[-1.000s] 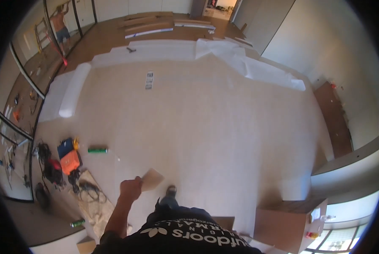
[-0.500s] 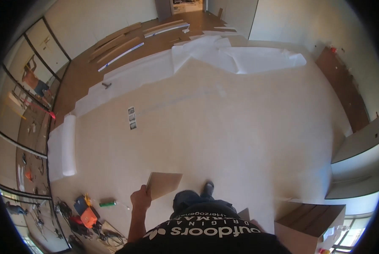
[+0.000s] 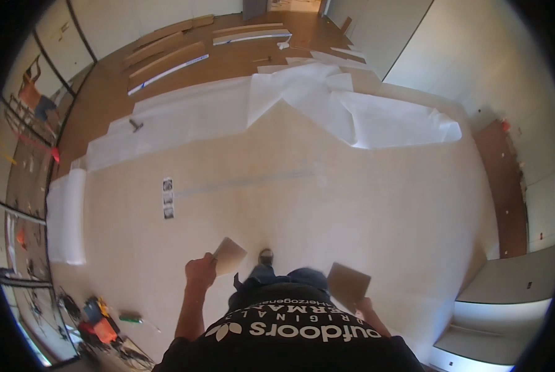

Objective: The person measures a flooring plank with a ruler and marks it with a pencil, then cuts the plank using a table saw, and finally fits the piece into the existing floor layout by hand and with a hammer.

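Left hand grips one board; right hand grips a second board, now in fuller view; both above the floor; one roll lies along its left edge, three sockets farther in.

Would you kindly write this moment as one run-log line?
left hand: holds tan panel | right hand: holds brown panel | hammer: on white sheet | green tube: on floor
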Available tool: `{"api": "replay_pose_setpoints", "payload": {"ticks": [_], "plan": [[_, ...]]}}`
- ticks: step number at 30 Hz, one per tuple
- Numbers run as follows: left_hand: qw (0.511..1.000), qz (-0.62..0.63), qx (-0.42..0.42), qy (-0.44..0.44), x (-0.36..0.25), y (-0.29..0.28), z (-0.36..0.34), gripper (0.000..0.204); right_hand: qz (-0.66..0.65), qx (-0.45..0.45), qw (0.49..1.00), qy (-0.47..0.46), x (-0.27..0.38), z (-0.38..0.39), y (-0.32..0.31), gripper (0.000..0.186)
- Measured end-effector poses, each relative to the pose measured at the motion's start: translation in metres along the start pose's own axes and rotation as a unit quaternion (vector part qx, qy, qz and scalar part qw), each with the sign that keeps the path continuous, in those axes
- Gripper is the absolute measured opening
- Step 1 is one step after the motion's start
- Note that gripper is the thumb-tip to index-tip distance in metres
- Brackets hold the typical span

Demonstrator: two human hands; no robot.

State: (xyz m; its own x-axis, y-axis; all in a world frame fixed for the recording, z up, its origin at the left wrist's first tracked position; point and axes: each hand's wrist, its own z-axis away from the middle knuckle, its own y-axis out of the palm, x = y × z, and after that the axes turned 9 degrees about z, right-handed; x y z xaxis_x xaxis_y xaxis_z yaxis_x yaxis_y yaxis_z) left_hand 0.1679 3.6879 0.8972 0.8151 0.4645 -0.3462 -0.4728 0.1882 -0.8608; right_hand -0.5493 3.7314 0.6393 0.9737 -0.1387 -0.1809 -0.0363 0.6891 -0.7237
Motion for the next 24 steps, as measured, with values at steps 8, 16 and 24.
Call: {"api": "replay_pose_setpoints", "payload": {"ticks": [8, 16, 24], "plan": [[0.999, -0.040, -0.008, -0.031, -0.114, -0.084, -0.286, 0.028, -0.083, -0.050, 0.995, 0.017, 0.133, -0.206, -0.253, 0.043], [0.984, -0.015, -0.086, -0.156, -0.224, -0.153, -0.496, 0.027, -0.034, 0.282, 0.958, -0.027, 0.244, -0.444, -0.545, 0.048], [0.970, 0.045, -0.141, -0.195, -0.304, -0.202, -0.782, 0.025, 0.128, 0.308, 0.936, -0.112, 0.360, -0.648, -0.816, 0.049]]}}
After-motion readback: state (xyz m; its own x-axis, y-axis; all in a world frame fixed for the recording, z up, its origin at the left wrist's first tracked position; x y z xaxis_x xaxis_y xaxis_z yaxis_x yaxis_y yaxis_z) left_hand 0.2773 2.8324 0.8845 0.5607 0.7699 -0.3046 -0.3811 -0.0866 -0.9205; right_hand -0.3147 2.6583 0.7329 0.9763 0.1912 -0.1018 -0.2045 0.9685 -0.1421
